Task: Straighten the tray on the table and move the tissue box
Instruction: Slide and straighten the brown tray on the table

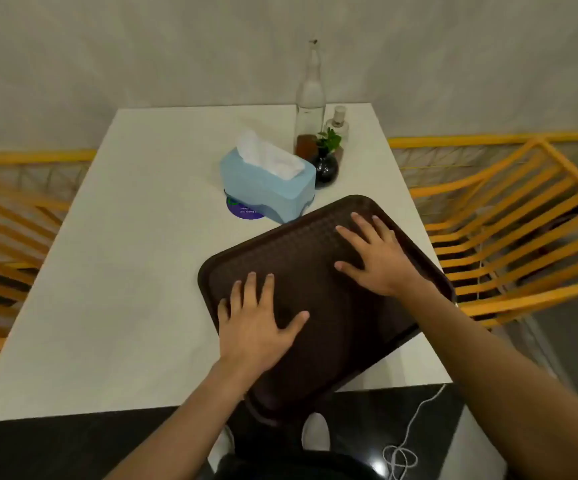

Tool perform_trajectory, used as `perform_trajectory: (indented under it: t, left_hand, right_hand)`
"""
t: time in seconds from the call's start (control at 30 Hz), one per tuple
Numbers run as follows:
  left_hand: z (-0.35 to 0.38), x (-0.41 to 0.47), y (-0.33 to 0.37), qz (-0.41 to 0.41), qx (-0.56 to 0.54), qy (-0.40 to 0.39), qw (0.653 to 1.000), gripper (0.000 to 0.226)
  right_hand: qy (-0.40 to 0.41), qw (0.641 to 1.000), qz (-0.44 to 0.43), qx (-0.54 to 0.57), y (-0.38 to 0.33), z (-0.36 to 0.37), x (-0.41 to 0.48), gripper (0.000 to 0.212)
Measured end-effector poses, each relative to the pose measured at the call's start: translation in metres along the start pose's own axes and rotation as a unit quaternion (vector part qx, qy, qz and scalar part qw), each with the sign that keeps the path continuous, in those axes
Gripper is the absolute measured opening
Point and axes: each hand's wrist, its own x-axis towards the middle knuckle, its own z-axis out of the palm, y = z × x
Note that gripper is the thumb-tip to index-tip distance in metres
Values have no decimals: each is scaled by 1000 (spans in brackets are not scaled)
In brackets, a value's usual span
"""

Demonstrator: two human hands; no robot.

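Note:
A dark brown tray point(318, 244) lies askew on the white table point(135, 258), its near corner hanging over the front edge. My left hand point(256, 323) rests flat on the tray's near left part with fingers spread. My right hand point(377, 254) lies flat on its far right part, fingers also spread. A light blue tissue box point(263, 185) with a white tissue sticking up stands just beyond the tray's far edge, partly over a purple round sticker point(242, 211).
Behind the tissue box stand a tall clear glass bottle point(310, 102), a small bottle point(338, 123) and a dark round vase with a green sprig point(325, 164). Orange slatted chairs point(509, 216) flank the table. A white cable point(405, 441) lies on the dark floor.

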Motion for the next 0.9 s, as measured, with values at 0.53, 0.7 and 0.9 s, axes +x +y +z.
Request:
perform_trajectory:
  t: [0.53, 0.7, 0.9]
  left_hand:
    - [-4, -8, -53, 1, 24, -72, 997, 101]
    - [-5, -31, -83, -48, 45, 5, 998, 85]
    - [-9, -35, -116, -51, 45, 4, 998, 80]
  right_hand:
    - [-51, 991, 14, -121, -48, 27, -41, 76]
    - [-41, 993, -7, -109, -77, 22, -28, 65]
    - [50, 999, -15, -15, -92, 7, 25, 49]
